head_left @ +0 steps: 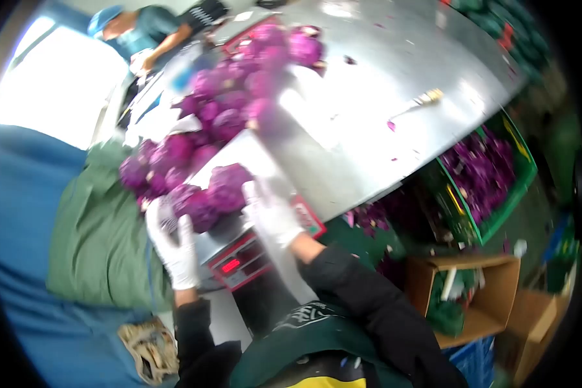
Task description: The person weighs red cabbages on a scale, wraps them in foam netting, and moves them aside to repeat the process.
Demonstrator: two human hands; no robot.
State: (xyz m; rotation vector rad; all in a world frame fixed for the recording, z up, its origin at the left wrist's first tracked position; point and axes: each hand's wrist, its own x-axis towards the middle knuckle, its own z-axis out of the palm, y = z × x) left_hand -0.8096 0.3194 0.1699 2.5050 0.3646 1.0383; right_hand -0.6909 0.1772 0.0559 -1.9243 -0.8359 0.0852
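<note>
In the lower middle a red digital scale [239,261] with a metal pan carries two red cabbages side by side. My left hand [172,249], in a white glove, has its fingers and thumb around the near left red cabbage [194,205]. Against the right side of the other red cabbage [229,187] rest the fingertips of my gloved right hand [269,212], its fingers stretched out. Motion blur softens the finger contact. Behind the scale lies a heap of red cabbages [208,113], touching the pan's far side.
A knife [427,98] lies on the metal table [362,139] among leaf scraps. At right, a green crate [528,169] holds purple trimmings, above a cardboard box [464,262]. Green sacking [103,239] borders the left side. A co-worker [150,32] stands at the far left.
</note>
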